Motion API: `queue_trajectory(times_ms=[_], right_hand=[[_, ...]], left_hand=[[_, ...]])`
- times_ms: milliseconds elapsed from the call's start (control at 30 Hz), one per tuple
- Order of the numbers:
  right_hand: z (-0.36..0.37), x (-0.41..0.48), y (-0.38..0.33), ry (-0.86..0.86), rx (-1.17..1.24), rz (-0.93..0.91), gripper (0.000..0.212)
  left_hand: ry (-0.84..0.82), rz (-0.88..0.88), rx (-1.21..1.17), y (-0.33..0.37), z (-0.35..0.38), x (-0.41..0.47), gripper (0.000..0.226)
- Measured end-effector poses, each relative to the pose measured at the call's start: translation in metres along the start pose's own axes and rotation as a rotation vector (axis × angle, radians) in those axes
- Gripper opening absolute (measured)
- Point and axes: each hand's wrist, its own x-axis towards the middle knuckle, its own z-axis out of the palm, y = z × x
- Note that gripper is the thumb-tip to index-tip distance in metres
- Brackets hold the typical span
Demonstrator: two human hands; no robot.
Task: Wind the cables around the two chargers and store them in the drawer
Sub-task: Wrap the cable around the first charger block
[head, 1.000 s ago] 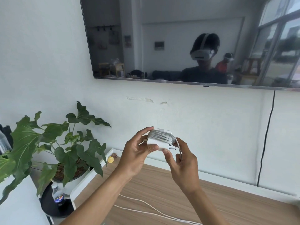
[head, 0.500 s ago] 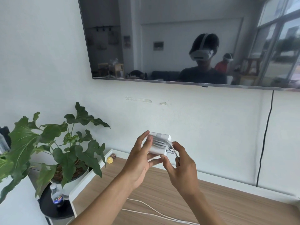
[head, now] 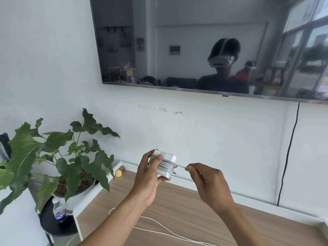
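A white square charger (head: pixel 166 165) with its thin white cable wound around it is held in the air above the wooden tabletop (head: pixel 186 210). My left hand (head: pixel 150 176) grips the charger from the left, thumb across the coils. My right hand (head: pixel 207 181) pinches the loose end of that cable, pulled out straight to the right of the charger. A second white cable (head: pixel 159 226) lies loose across the tabletop below my arms; its charger and the drawer are out of sight.
A large potted plant (head: pixel 67 162) stands left of the table, with a plastic bottle (head: pixel 59 211) on a black round stand beneath it. A small yellow object (head: pixel 118 173) sits at the table's back left corner. A wall-mounted TV (head: pixel 204 45) hangs above; a black cord (head: pixel 288 153) runs down the wall.
My right hand has moved away to the right, drawing the cable's end out straight from the charger. My left hand has turned the charger slightly and lowered it.
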Motion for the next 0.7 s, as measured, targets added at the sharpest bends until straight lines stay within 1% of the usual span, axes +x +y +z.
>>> queue_trajectory(times_ms=[100, 167, 333, 433, 500, 600, 633, 700], right_hand=[[-0.004, 0.003, 0.0, -0.018, 0.0, 0.02, 0.02], [-0.006, 0.002, 0.001, -0.013, -0.01, 0.041, 0.022], [-0.01, 0.002, 0.015, -0.023, -0.058, 0.07, 0.022], [-0.006, -0.002, 0.017, -0.053, -0.004, 0.069, 0.02], [-0.004, -0.004, 0.016, -0.086, 0.038, 0.053, 0.02], [0.001, -0.004, 0.014, -0.142, 0.057, 0.023, 0.019], [0.002, -0.003, 0.014, -0.156, 0.056, 0.02, 0.019], [0.002, 0.0, 0.011, -0.171, 0.052, 0.026, 0.02]], left_hand=[[-0.02, 0.033, -0.042, 0.001, 0.009, -0.004, 0.017], [-0.044, 0.067, -0.03, 0.004, 0.012, -0.003, 0.018], [-0.18, 0.132, 0.036, 0.009, 0.016, -0.003, 0.02], [-0.254, 0.13, 0.042, 0.008, 0.018, -0.005, 0.027], [-0.29, 0.129, 0.045, 0.009, 0.019, -0.006, 0.026], [-0.311, 0.14, 0.061, 0.01, 0.022, -0.007, 0.014], [-0.306, 0.147, 0.068, 0.011, 0.023, -0.007, 0.013], [-0.287, 0.164, 0.097, 0.011, 0.024, -0.006, 0.019]])
